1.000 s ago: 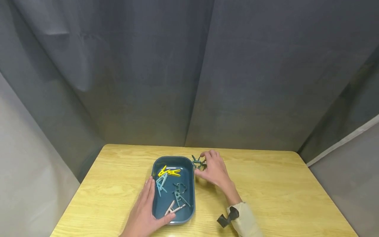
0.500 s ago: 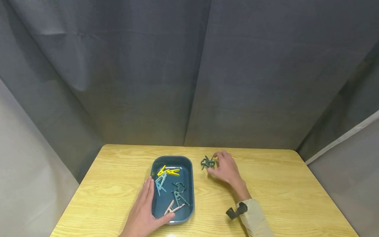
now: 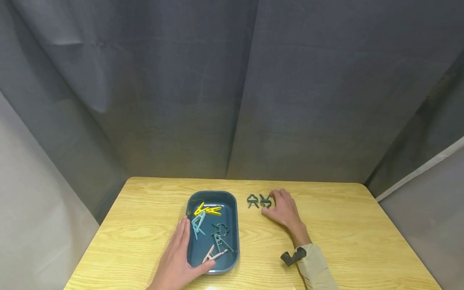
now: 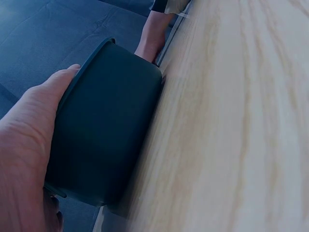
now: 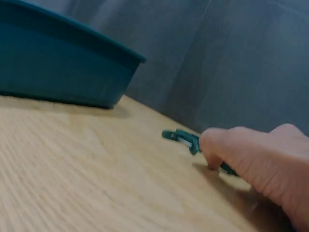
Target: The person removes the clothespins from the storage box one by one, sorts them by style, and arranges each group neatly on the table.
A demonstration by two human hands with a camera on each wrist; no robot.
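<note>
Your left hand [image 3: 176,259] lies flat against the near corner of the blue tray [image 3: 232,225], fingers straight and thumb on the rim, which steadies it on the tabletop [image 3: 344,233]. Your right hand [image 3: 285,209] rests just beside two dark green clips [image 3: 259,201] lying side by side right of the tray; its fingertips touch the nearer clip, but I cannot tell whether they pinch it. More clips [image 3: 212,229] lie loose inside the tray.

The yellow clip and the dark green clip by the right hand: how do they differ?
The yellow clip lies inside the blue tray; the dark green clip lies on the bare table. The yellow one looks long and slim, the green one short and rounded. No hand touches the yellow one; the right hand touches the green one. Both look like plastic spring clips.
</note>
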